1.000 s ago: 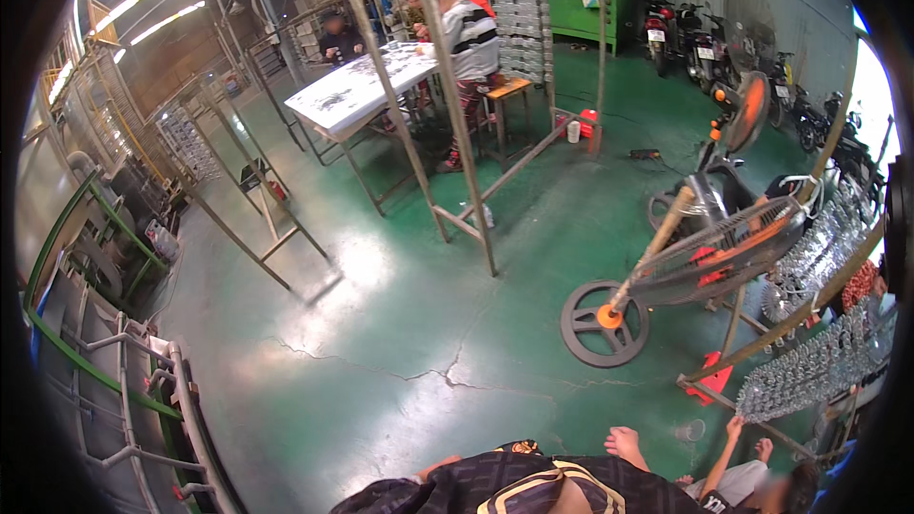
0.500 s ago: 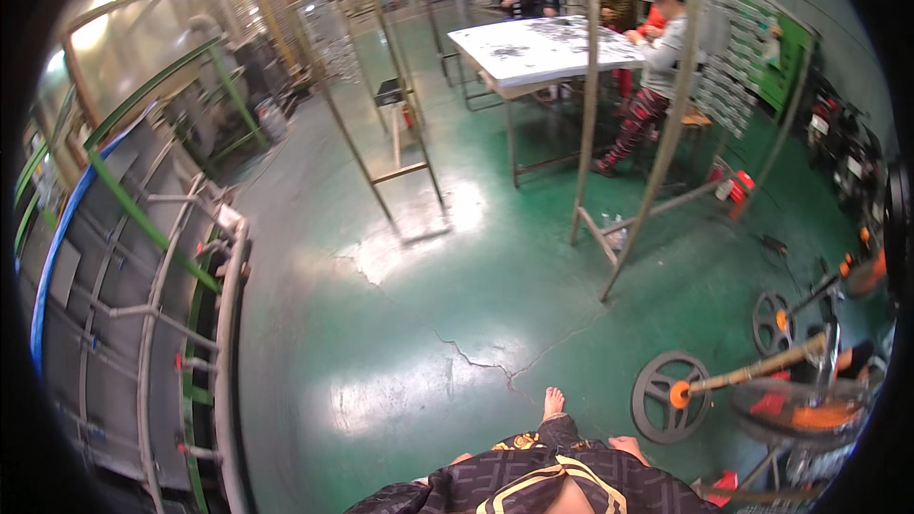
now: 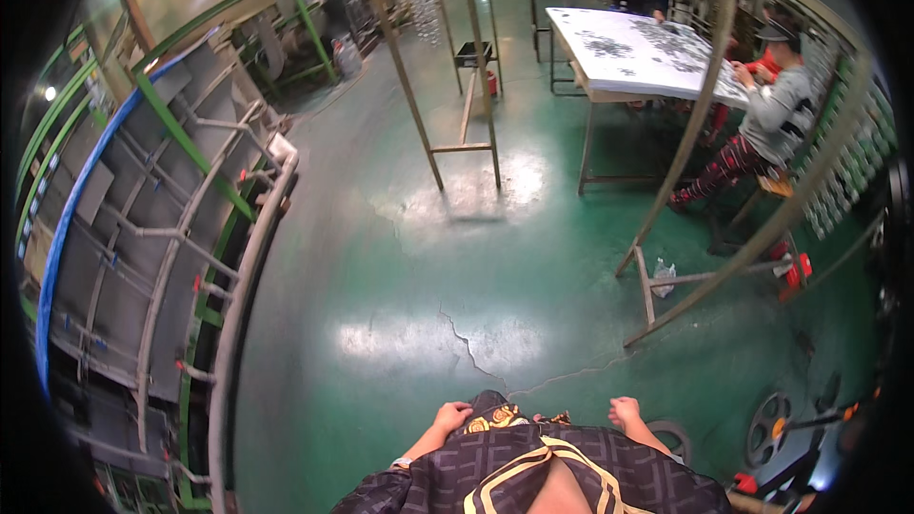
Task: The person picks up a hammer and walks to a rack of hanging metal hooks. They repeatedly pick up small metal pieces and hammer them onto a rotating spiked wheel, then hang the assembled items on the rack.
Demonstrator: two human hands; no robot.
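Observation:
My left hand (image 3: 451,416) hangs at my side near the lower edge, fingers curled into a loose fist, holding nothing. My right hand (image 3: 625,412) also hangs low, fingers curled, nothing in it. Both are above the green floor (image 3: 457,257), which has a crack (image 3: 466,343) just ahead of me. Nothing is within reach of either hand.
A grey metal conveyor frame (image 3: 171,257) with green rails runs along the left. Tall metal racks (image 3: 457,67) stand ahead. At the far right people sit at a white table (image 3: 647,52) with small parts. A wheeled cart (image 3: 771,428) is at the lower right.
The view has swung left: the wheeled cart slid to the lower right edge and the grey frame on the left grew larger. Both hands now show at my sides.

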